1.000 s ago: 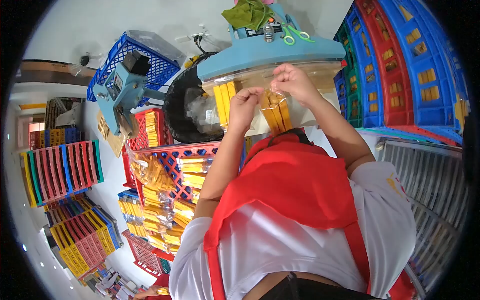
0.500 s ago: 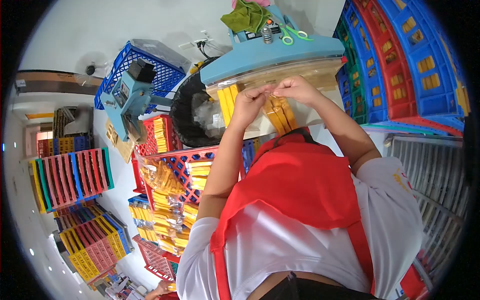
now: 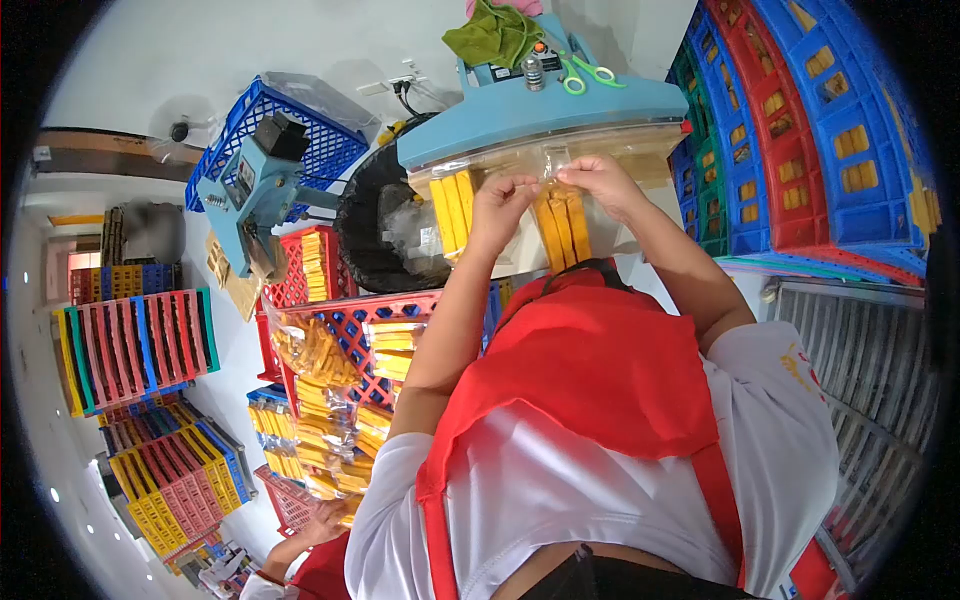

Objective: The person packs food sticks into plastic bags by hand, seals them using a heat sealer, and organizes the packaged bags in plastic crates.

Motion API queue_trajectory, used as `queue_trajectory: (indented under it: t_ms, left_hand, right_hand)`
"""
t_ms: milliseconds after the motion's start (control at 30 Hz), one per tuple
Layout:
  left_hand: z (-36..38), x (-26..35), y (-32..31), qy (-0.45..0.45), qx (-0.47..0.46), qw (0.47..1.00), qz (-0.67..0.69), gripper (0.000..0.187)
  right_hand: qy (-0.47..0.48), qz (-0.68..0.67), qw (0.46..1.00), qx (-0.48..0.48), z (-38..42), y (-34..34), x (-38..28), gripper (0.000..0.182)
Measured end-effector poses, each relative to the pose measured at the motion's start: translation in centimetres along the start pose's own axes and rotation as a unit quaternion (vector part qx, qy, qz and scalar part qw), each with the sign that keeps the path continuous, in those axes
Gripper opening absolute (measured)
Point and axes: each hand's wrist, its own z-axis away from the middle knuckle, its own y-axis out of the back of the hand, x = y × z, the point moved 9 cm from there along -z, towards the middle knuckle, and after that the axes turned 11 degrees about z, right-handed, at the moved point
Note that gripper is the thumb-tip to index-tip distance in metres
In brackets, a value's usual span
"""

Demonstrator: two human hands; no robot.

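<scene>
A clear plastic bag of long yellow sticks (image 3: 563, 228) hangs in front of the blue sealing machine (image 3: 540, 118). My left hand (image 3: 502, 210) pinches the left side of its upper plastic, fingers closed. On the other side my right hand (image 3: 603, 186) pinches the same bag between thumb and fingers. The bag's clear open end sticks up past my fingers, at the machine's front edge. Just left of my left hand lies another bag of yellow sticks (image 3: 453, 213), its top end at the machine.
Green scissors (image 3: 588, 74) and a green cloth (image 3: 492, 34) lie on the machine. A black-lined bin (image 3: 372, 205) stands left of it. Red crates (image 3: 350, 318) with bagged sticks are at my left; stacked crates (image 3: 785, 150) rise at right. A co-worker's hand (image 3: 325, 522) shows lower left.
The bag in my hands has straightened, its clear top now reaching up to the machine. My hands have parted slightly. The co-worker's hand and arm show more at lower left.
</scene>
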Motion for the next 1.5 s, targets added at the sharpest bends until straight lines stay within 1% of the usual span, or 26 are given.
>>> queue_trajectory:
  t_ms: [33, 67, 133, 167, 233, 467, 533, 567, 633, 667, 700, 733, 767, 800, 933, 967, 1000, 1033, 1100, 1133, 1167, 1200, 1233, 1300, 1367, 1500]
  left_hand:
    - [0.0, -0.8, -0.1, 0.008, 0.017, 1.0, 0.023, 0.025]
    - [0.1, -1.4, -0.7, 0.007, 0.019, 1.0, 0.024, 0.025]
    - [0.1, -3.4, -1.6, 0.022, 0.054, 0.99, 0.127, 0.03]
    - [0.0, -4.3, -2.1, 0.024, 0.054, 0.99, 0.129, 0.03]
    - [-0.3, -6.3, -3.5, 0.09, 0.046, 0.983, 0.153, 0.037]
    - [-3.7, -8.7, -4.0, 0.132, 0.087, 0.946, 0.284, 0.038]
    - [-4.2, -6.2, -3.6, 0.127, 0.112, 0.938, 0.304, 0.037]
    - [-4.4, -5.2, -3.0, 0.119, 0.136, 0.93, 0.319, 0.035]
    - [-5.2, -6.9, -2.2, 0.123, 0.154, 0.925, 0.325, 0.034]
    - [-5.4, -6.7, -1.9, 0.096, 0.161, 0.94, 0.285, 0.034]
    - [-5.4, -6.6, -1.6, 0.071, 0.167, 0.953, 0.243, 0.035]
    - [-5.5, -7.8, -1.4, 0.075, 0.169, 0.952, 0.244, 0.035]
    - [-5.7, -8.5, -0.7, 0.063, 0.187, 0.966, 0.167, 0.036]
    - [-5.7, -8.0, -0.2, 0.048, 0.204, 0.974, 0.087, 0.037]
    - [-3.5, -5.5, 0.5, 0.022, 0.221, 0.973, 0.07, 0.044]
    - [-2.2, -2.6, -0.1, -0.041, 0.185, 0.98, -0.064, 0.047]
    - [-0.9, 0.4, -1.1, -0.102, 0.144, 0.964, -0.198, 0.05]
    - [0.5, 1.7, -0.8, -0.101, 0.145, 0.964, -0.201, 0.05]
    - [2.8, 3.7, -2.4, -0.126, 0.039, 0.896, -0.425, 0.053]
    - [3.6, 3.0, -1.6, -0.083, 0.031, 0.905, -0.416, 0.052]
    - [4.3, 3.3, -1.1, -0.083, 0.033, 0.904, -0.418, 0.052]
    - [4.8, 3.2, -0.6, -0.053, 0.024, 0.891, -0.451, 0.053]
    - [5.2, 2.8, 0.0, -0.022, 0.015, 0.876, -0.482, 0.054]
    - [5.6, 2.1, 1.1, -0.019, 0.024, 0.866, -0.498, 0.057]
    - [5.8, 1.6, 1.9, -0.027, 0.027, 0.852, -0.523, 0.057]
    - [6.1, 1.8, 2.7, -0.023, 0.035, 0.852, -0.521, 0.055]
  right_hand:
    - [-0.014, -0.063, 0.997, 0.029, -0.3, 0.7, 0.9, 0.018]
    - [-0.014, -0.06, 0.998, 0.028, -0.6, 0.8, 1.5, 0.018]
    - [-0.055, -0.106, 0.989, 0.081, -0.8, 1.9, 3.6, 0.018]
    - [-0.057, -0.106, 0.989, 0.082, -1.2, 2.2, 4.7, 0.018]
    - [-0.104, -0.161, 0.975, 0.112, -1.9, 3.1, 7.0, 0.015]
    - [-0.159, -0.147, 0.965, 0.147, -4.1, 4.5, 8.1, 0.015]
    - [-0.13, -0.2, 0.947, 0.214, -4.1, 4.6, 6.5, 0.019]
    - [-0.132, -0.197, 0.948, 0.214, -3.7, 4.2, 6.2, 0.019]
    - [-0.034, -0.019, 0.984, 0.172, -3.1, 3.2, 3.8, 0.026]
    - [-0.001, 0.065, 0.98, 0.191, -3.7, 3.2, 6.8, 0.031]
    - [-0.005, 0.066, 0.98, 0.189, -3.3, 2.8, 6.8, 0.031]
    - [0.024, 0.06, 0.979, 0.193, -2.5, 2.0, 5.6, 0.033]
    - [0.056, 0.056, 0.977, 0.197, -2.0, 1.5, 4.4, 0.035]
    - [0.051, 0.072, 0.975, 0.204, -1.9, 1.5, 4.2, 0.032]
    - [0.049, 0.058, 0.972, 0.223, -1.9, 0.6, 3.6, 0.031]
    - [0.05, 0.052, 0.97, 0.233, -2.0, 0.6, 4.0, 0.03]
    - [0.052, 0.045, 0.967, 0.243, -2.1, 0.6, 4.2, 0.029]
    - [0.052, 0.043, 0.968, 0.241, -2.1, 0.3, 4.0, 0.029]
    - [0.068, 0.028, 0.974, 0.213, -2.3, -0.7, 2.8, 0.035]
    - [0.069, 0.026, 0.975, 0.211, -3.0, -1.0, 3.9, 0.035]
    - [0.059, 0.087, 0.967, 0.232, -4.1, -0.9, 5.7, 0.04]
    - [0.048, 0.147, 0.955, 0.253, -4.4, -1.0, 5.9, 0.045]
    - [0.05, 0.147, 0.956, 0.25, -4.7, -1.5, 6.1, 0.045]
    - [0.059, 0.136, 0.957, 0.248, -5.2, -2.8, 5.8, 0.053]
    - [0.056, 0.146, 0.955, 0.25, -5.2, -3.8, 4.7, 0.053]
    - [0.067, 0.139, 0.958, 0.242, -6.1, -4.6, 4.7, 0.052]
